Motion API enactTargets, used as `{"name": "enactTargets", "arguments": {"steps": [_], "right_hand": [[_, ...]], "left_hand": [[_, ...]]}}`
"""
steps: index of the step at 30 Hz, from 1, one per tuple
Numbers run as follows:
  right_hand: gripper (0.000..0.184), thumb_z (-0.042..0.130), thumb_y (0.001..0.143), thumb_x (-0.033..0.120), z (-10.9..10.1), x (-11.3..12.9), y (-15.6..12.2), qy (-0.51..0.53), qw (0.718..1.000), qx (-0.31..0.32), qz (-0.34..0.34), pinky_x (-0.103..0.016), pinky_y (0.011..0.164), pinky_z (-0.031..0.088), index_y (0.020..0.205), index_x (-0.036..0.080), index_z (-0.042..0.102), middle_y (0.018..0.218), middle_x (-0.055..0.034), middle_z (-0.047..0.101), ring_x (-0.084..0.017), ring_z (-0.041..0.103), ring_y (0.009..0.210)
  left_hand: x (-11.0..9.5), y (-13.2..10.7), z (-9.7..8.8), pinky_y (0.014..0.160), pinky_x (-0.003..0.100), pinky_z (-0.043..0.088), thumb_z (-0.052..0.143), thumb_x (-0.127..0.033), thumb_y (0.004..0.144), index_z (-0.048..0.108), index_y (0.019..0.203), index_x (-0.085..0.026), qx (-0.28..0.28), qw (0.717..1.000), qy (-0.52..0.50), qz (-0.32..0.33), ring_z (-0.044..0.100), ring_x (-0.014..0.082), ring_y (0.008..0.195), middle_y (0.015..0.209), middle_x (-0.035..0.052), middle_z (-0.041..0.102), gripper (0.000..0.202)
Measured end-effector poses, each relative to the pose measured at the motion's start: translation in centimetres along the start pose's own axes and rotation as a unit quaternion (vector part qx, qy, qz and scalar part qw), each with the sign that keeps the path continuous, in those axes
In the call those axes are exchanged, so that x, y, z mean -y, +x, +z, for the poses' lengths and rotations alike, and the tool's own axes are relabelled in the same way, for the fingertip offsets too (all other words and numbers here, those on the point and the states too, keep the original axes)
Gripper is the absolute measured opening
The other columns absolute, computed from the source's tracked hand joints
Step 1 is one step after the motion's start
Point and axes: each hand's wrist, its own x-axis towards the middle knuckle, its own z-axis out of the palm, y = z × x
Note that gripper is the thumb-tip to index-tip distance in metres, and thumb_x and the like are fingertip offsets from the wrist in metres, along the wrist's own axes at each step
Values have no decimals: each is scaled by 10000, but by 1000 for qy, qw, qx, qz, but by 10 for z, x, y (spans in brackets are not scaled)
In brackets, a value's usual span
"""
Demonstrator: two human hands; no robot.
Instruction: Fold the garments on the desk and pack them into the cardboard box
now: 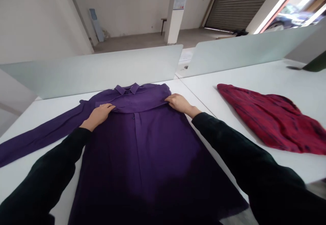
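The left hand [98, 115] and right hand [179, 104] keep a narrow grip on the folded edge of the purple shirt [137, 143], which lies flat on the white worktop [254, 74]. A red garment [270, 118] lies to the right; frosted partitions [91, 70] border the worktop, with a roller shutter [239, 4] beyond.

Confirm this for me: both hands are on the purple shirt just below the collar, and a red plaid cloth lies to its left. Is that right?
No: the red plaid cloth lies to the right of the purple shirt, as the head view shows. The left hand and right hand are on the shirt just below the collar.
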Motion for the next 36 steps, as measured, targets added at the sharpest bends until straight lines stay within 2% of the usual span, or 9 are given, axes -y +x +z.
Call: {"name": "enactTargets", "arguments": {"steps": [6, 11, 15, 21, 25, 28, 32, 34, 36], "right_hand": [[373, 424, 877, 90, -9, -19, -23, 33, 998, -43, -17, -360, 863, 523, 1123, 134, 701, 1064, -125, 718, -236, 664, 970], [338, 459, 881, 117, -1, -17, -32, 21, 997, -18, -76, -417, 952, 495, 1103, 145, 712, 1142, -123, 697, -251, 635, 1041], [339, 436, 914, 141, 4, -14, -29, 10, 998, -11, -58, -424, 960, 486, 1112, 134, 711, 1157, -123, 697, -256, 636, 1046], [345, 423, 909, 126, -1, -15, -24, -6, 999, 7, -38, -390, 911, 510, 1089, 134, 718, 1107, -129, 708, -246, 654, 995], [368, 415, 904, 122, -1, -14, -26, -7, 999, -18, -35, -388, 903, 526, 1128, 126, 706, 1189, -143, 676, -254, 643, 1033], [378, 412, 895, 116, -1, -12, -31, 2, 998, -27, -56, -398, 918, 522, 1135, 117, 705, 1195, -150, 672, -257, 635, 1048], [326, 499, 915, 271, -8, -10, -33, 19, 994, -25, -105, -456, 964, 487, 1107, 114, 712, 1154, -144, 688, -279, 635, 1043], [340, 505, 930, 346, -13, -9, -26, 32, 993, -34, -104, -464, 965, 479, 1087, 130, 716, 1125, -136, 699, -274, 643, 1018], [336, 471, 950, 332, -16, -9, -10, 39, 995, -44, -83, -442, 936, 492, 1062, 135, 719, 1078, -133, 709, -257, 653, 970]], "left_hand": [[-15, -26, -31, 939, 399, 492, 336, -49, 862, 573, 1343, -248, -2, 1000, 21, 0, 613, 273, 1169, 1332, 85, 623, 572], [-29, -51, -8, 991, 528, 429, 276, -15, 876, 578, 1343, -216, -9, 996, 87, 6, 503, 346, 1299, 1382, 146, 573, 591], [-28, -40, -1, 922, 496, 472, 266, -17, 885, 587, 1320, -158, -15, 997, 76, -3, 550, 346, 1239, 1342, 198, 587, 558], [-11, 12, -64, 951, 501, 429, 344, -93, 926, 661, 1145, -124, -109, 991, 61, -37, 544, 349, 1210, 1165, 194, 658, 387], [-10, 9, -91, 1030, 509, 359, 299, -145, 956, 616, 1246, -197, -162, 984, 50, -52, 455, 320, 1305, 1308, 147, 588, 433], [-14, -25, -67, 1050, 516, 341, 235, -154, 954, 603, 1289, -220, -139, 989, 48, -31, 428, 320, 1341, 1345, 136, 572, 503], [-10, -74, -11, 1025, 562, 376, 359, -235, 904, 564, 1350, -173, -8, 998, 10, -62, 412, 369, 1362, 1380, 172, 554, 495], [0, -81, 3, 1042, 555, 378, 468, -432, 865, 526, 1385, -152, 23, 995, -36, -88, 381, 387, 1381, 1415, 175, 527, 593], [12, -72, 3, 1049, 486, 398, 484, -557, 829, 535, 1367, -135, 3, 991, -94, -93, 455, 354, 1326, 1375, 168, 565, 686]]}}
